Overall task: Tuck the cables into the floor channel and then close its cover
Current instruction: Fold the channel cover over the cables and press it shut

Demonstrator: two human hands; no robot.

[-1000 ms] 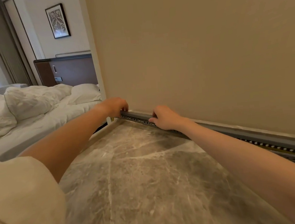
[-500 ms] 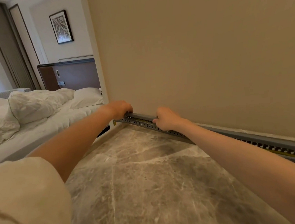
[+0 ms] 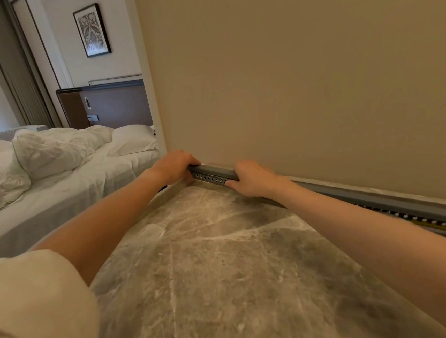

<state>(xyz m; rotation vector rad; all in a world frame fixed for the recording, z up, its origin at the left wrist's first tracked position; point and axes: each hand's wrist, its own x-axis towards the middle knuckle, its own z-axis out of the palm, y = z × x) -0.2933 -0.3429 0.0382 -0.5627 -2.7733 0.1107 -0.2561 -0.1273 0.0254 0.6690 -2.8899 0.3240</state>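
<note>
Both hands have crept a bit toward each other along the cover since the earlier frames, w/ the camera tipped slightly; otherwise little has changed. Left hand [image 3: 174, 165] is curled over the far end of the cover [image 3: 214, 170], fingers wrapped down its front; right hand [image 3: 253, 178] grips the same grey strip just to the right, fingers closed around its front edge. Cover runs along the base of the wall [image 3: 303, 81], from the corner by the bed [image 3: 64, 188] off to the right edge, sitting above the floor [image 3: 211, 264].

Step in hand, I'd say: closing the cover, cables apparently tucked already (none visible at the far end; a yellowish line shows in the gap at right [image 3: 437, 224], can't tell if it's a cable). Perforated channel [image 3: 209, 177] shows under the cover btw the hands, so it isn't seated yet.

Next move prob. calls for pressing down and in at the far end till it snaps, then working rightward along the strip, checking nothing gets pinched.
</note>
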